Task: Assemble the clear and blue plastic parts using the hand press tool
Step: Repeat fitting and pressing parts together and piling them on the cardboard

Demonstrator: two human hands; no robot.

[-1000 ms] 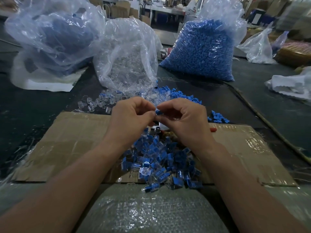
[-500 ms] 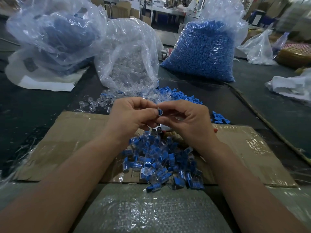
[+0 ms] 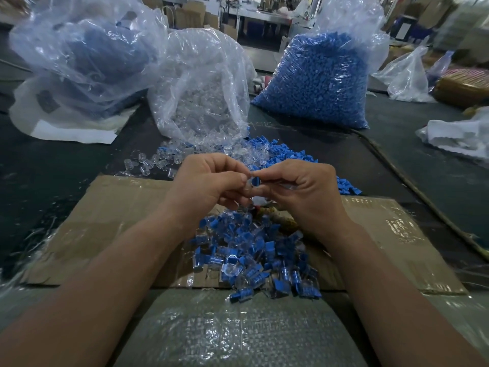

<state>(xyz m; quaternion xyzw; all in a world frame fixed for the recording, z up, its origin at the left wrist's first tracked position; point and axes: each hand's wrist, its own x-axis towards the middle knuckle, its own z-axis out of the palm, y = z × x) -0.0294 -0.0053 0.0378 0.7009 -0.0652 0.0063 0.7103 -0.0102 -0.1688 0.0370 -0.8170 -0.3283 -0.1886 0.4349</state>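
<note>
Dark tabletop (image 3: 423, 160), workshop clutter behind. Bag of blue parts (image 3: 317, 83) and bag of clear parts (image 3: 201, 102) at the back; cardboard sheet (image 3: 119, 215) near me, finished pile (image 3: 251, 255) on it. Above the pile my left hand (image 3: 209, 186) seems to pinch the clear part (image 3: 248, 187), and my right hand (image 3: 301, 189) pinches the blue part (image 3: 255, 180); the two parts touch. Both look light, stiff and slick, probably best gripped by the sides.

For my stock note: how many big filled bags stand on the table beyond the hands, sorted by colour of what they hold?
Blue contents: 2, the left bag and the right bag
Clear contents: 1, the middle bag
Total: 3
</note>
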